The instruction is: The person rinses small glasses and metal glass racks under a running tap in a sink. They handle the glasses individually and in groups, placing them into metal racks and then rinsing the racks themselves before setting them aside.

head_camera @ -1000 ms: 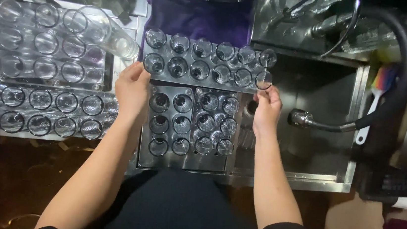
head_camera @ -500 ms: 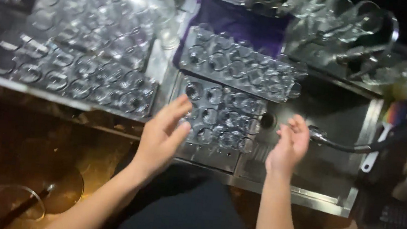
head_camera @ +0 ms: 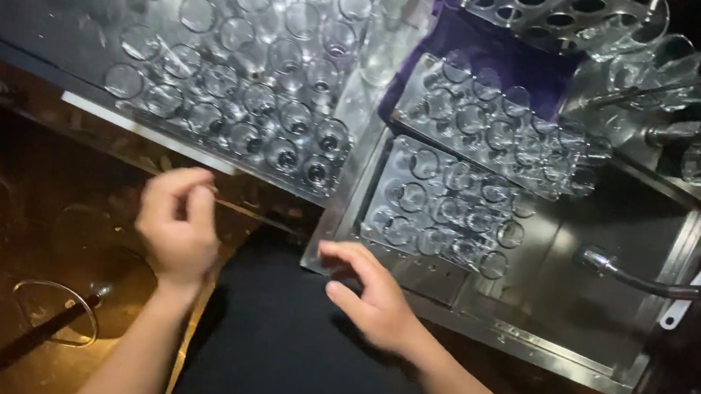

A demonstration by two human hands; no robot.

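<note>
My left hand [head_camera: 176, 225] hovers below the counter edge with its fingers loosely curled and nothing in it. My right hand [head_camera: 371, 293] hangs over the near rim of the steel sink [head_camera: 525, 338], fingers spread, holding nothing. Just beyond it, a clear rack of shot glasses [head_camera: 443, 210] rests in the sink. A second clear rack of shot glasses [head_camera: 503, 126] lies behind it on a purple cloth [head_camera: 501, 53]. Neither hand touches a rack.
Many empty glasses [head_camera: 257, 102] stand mouth-up on the steel counter to the left. A metal holder with round holes [head_camera: 558, 3] and tall glasses [head_camera: 680, 66] are at the back right. A spray hose nozzle [head_camera: 609, 266] lies in the sink. A wire loop [head_camera: 56, 323] sits lower left.
Both hands have drawn back from the racks toward my body and lower left. The view has swung and tilted, and the racks now lie up and right.
</note>
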